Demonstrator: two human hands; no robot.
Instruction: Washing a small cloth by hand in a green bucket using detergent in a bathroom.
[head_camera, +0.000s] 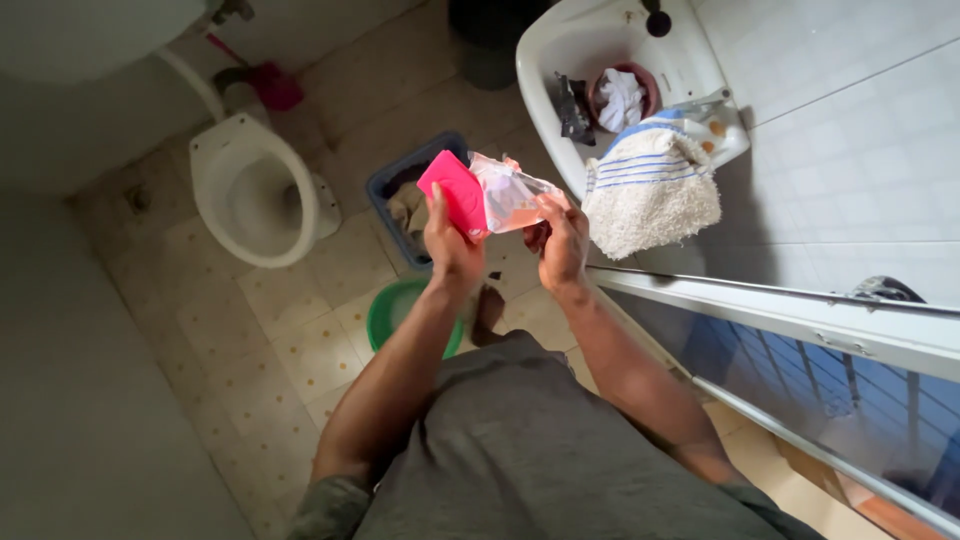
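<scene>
While both hands (452, 240) grip a pink bar (455, 190) and wrapper (510, 195), spotted tiles (300, 350) surround the toilet (250, 190).

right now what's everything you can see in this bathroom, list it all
pink bar: one, bright pink, in the left hand
clear wrapper: one, see-through plastic, held by the right hand, touching the bar
toilet: one, white, on the floor at left
blue basket: one, dark blue, on the floor under the hands, cloth inside
green bucket: one, green, on the floor near the feet
sink: one, white, top right
towel: one, white with blue stripes, draped over the sink edge
bowl: one, reddish, in the sink, white cloth inside
brush: one, pink, behind the toilet
left hand: one, gripping the bar
right hand: one, pinching the wrapper
</scene>
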